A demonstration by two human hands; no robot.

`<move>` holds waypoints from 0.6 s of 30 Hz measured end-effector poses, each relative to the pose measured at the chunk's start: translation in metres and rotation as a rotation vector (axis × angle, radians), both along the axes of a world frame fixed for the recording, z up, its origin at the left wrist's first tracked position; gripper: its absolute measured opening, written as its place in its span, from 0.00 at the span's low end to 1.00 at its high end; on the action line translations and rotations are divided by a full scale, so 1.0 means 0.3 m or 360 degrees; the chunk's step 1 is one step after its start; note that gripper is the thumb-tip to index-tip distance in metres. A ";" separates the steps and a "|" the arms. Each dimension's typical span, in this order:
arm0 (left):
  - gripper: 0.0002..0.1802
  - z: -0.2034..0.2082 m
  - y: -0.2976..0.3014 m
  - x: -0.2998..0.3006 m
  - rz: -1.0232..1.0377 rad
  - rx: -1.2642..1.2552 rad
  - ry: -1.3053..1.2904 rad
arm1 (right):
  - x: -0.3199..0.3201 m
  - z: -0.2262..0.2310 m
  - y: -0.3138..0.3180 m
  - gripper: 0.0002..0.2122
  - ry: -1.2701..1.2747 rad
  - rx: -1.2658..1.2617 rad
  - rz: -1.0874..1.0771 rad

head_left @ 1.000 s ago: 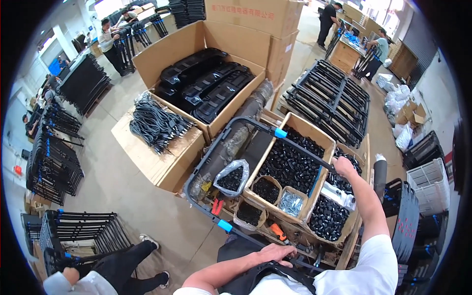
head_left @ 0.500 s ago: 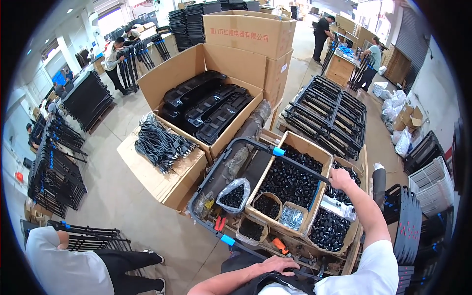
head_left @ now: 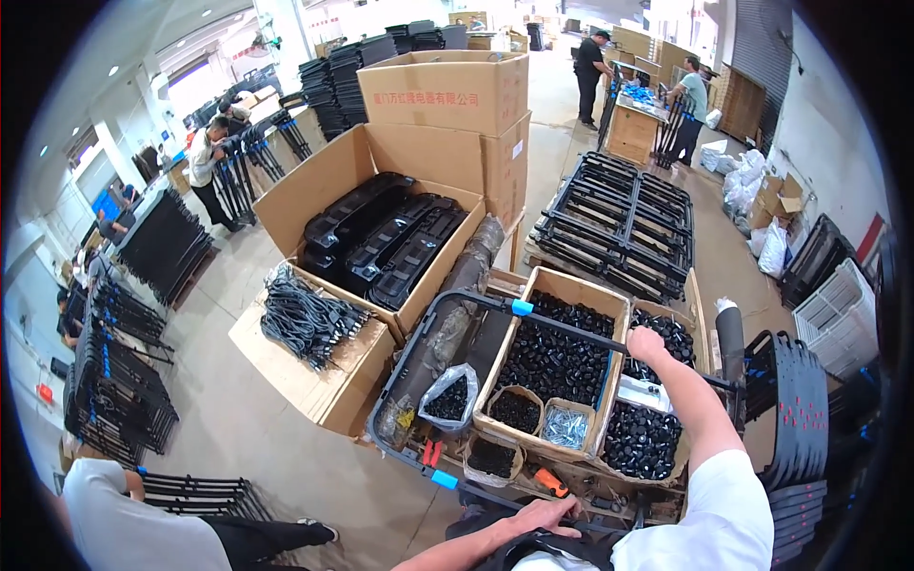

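The frame (head_left: pixel 571 326) is held slanting across the worktop (head_left: pixel 609 479), its far side passing over the parts boxes and its rounded left corners reaching past them. The right hand (head_left: pixel 646 344) has its grip closed around the far bar; the left hand (head_left: pixel 544 517) lies at the near side, and whether its grip is closed on the tube cannot be told. As for progress, two blue sleeves (head_left: pixel 522 307) sit on the frame, one on the far bar and one on the near, so that much looks done. The caps (head_left: pixel 552 357) and screws (head_left: pixel 566 427) lie loose in their containers, and whether any are already fitted is too small to tell. Neither tool is in a hand, so no fastening seems under way. Counted: one frame, two sleeves on it, one large box of caps with two smaller ones to its right, one tub of screws, two tubs of small bits (head_left: pixel 514 411), one bag (head_left: pixel 449 397) of dark pieces, one orange tool (head_left: pixel 550 482) and one red-handled tool (head_left: pixel 427 453). The caps, screws and bits themselves are too many to count.
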State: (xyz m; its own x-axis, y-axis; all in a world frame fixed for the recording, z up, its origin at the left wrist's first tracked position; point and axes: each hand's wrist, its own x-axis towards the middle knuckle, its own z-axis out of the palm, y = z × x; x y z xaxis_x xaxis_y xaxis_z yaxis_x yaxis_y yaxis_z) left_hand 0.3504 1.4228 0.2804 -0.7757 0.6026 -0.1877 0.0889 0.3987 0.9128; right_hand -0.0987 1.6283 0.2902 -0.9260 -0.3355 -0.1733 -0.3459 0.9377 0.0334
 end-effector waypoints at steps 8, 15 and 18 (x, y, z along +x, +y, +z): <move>0.33 -0.032 0.025 0.005 -0.0024 -0.0198 0.0043 | 0.069 0.132 -0.072 0.21 -0.0143 0.0157 0.0184; 0.30 -0.035 0.026 0.029 0.0125 -0.0145 0.0142 | 0.120 0.181 -0.097 0.20 -0.0037 0.0119 0.0148; 0.30 -0.036 0.040 0.018 0.0085 -0.0239 0.0076 | 0.095 0.136 -0.073 0.19 -0.0039 0.0172 0.0287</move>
